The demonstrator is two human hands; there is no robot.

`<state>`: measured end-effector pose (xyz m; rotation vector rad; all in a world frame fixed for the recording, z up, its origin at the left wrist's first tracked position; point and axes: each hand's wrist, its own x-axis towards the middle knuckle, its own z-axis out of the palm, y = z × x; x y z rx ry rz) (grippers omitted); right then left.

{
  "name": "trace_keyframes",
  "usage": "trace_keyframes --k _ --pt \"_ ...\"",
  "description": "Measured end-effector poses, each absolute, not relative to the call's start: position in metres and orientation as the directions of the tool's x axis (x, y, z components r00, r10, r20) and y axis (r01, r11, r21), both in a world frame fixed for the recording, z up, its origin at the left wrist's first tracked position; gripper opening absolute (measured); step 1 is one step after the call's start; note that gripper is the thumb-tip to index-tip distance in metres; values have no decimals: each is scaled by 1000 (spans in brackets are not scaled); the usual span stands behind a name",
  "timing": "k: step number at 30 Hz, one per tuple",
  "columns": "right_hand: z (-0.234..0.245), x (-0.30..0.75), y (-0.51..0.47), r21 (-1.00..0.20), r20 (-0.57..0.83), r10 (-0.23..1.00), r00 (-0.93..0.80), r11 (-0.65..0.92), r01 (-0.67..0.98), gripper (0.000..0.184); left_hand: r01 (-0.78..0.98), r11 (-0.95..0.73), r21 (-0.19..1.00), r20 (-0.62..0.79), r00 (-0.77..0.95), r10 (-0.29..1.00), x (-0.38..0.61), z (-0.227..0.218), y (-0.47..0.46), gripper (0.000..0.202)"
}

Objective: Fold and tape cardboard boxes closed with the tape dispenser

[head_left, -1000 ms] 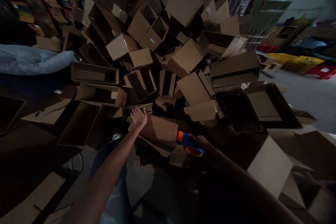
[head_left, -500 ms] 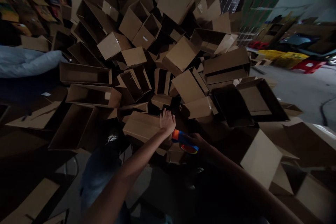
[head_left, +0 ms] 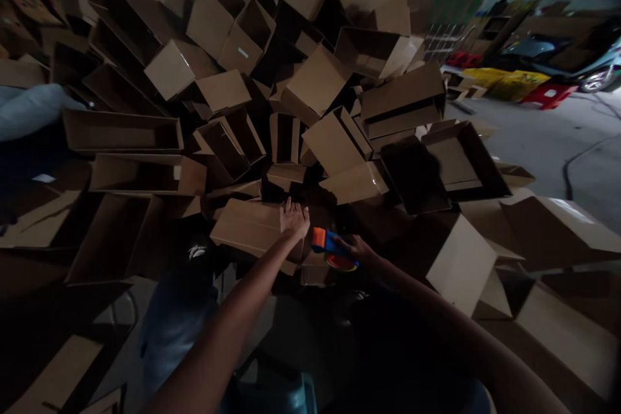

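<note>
My left hand (head_left: pixel 294 218) lies on the right end of a closed cardboard box (head_left: pixel 247 226), palm down with its fingers stretched out. My right hand (head_left: pixel 356 249) is wrapped round a blue and orange tape dispenser (head_left: pixel 330 243). The orange end of the dispenser points left, just right of the box's end, and a round yellow-rimmed tape roll shows under its body. Whether the dispenser touches the box I cannot tell in the dim light.
A big heap of open cardboard boxes (head_left: pixel 334 142) rises ahead and spreads to both sides. Below stands a teal plastic stool (head_left: pixel 303 394). At the far right are a red crate (head_left: pixel 548 96), yellow bags (head_left: pixel 507 83) and a cable on the grey floor (head_left: pixel 548 142).
The view has shifted, so the heap sits lower and further left. My right hand and the tape dispenser have drawn slightly away from the box's end; my left hand stays on the box.
</note>
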<state>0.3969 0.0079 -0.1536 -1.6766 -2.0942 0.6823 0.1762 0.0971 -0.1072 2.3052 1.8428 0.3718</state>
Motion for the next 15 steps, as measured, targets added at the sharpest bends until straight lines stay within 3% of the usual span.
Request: trace_keyframes --k 4,10,15 --pt "-153 410 -4 -627 -26 990 -139 92 773 69 939 -226 260 70 215 974 178 -106 97 49" --pt "-153 417 -1 -651 -67 994 -84 20 758 67 942 -233 241 62 224 973 179 -104 97 49" --pt "-154 451 -31 -469 -3 996 -88 77 880 62 948 -225 227 64 216 974 177 -104 100 47"
